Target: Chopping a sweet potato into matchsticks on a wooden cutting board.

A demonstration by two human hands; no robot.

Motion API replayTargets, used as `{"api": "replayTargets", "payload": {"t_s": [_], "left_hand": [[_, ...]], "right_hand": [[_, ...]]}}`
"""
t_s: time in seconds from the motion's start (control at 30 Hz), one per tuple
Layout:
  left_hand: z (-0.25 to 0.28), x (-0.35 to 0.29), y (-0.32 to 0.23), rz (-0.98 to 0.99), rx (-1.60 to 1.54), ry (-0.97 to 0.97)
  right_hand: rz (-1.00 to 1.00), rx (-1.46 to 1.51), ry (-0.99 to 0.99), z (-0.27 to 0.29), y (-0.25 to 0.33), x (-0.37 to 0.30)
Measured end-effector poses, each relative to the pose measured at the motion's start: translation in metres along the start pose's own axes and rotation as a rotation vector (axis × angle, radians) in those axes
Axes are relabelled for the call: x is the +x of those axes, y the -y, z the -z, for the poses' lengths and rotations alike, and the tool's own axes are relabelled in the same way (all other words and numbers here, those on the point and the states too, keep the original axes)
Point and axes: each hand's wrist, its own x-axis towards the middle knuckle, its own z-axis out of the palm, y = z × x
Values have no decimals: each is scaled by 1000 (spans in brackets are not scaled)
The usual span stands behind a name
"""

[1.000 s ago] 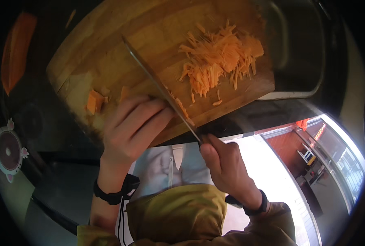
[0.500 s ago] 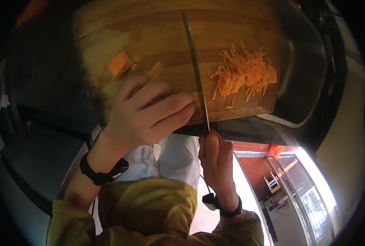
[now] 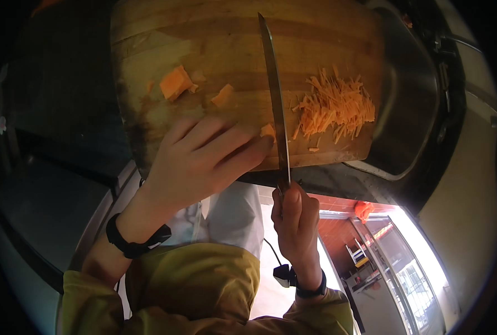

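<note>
My right hand is closed round the handle of a long kitchen knife. The blade points away from me across a wooden cutting board, its edge side hard to see. To the left of the blade, my left hand reaches over the board with fingers stretched and apart, slightly blurred. Its fingertips are at a small orange piece, carrot by its look, beside the blade; whether they press on it is unclear. A pile of thin carrot shreds lies right of the knife. Farther left sit a carrot chunk and a smaller carrot piece.
The board lies across a dark sink whose rim shows at the right. A dark flat surface is at the lower left. Below the board's near edge are my clothes and, at lower right, a bright doorway with an orange object.
My left hand's fingers have straightened and spread, uncovering the small carrot piece beside the blade. The knife stands slightly more upright in view. The whole view has shifted a little.
</note>
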Motion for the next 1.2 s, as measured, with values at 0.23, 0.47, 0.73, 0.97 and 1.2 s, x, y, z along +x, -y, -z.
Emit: {"api": "replayTargets", "payload": {"t_s": [0.23,0.47,0.73,0.97,1.2], "left_hand": [[-5,7,10,-81,-17,-38],[-2,22,34,-274,-20,-7],[20,-6,28,-60,-61,-147],[9,-17,26,-52,-22,-44],[9,-7,23,28,-125,-140]], "right_hand": [[-65,33,21,9,-10,-4],[-84,61,33,8,-2,-7],[15,24,16,-3,-8,-6],[2,15,12,0,-8,1],[-19,98,31,5,11,-7]]}}
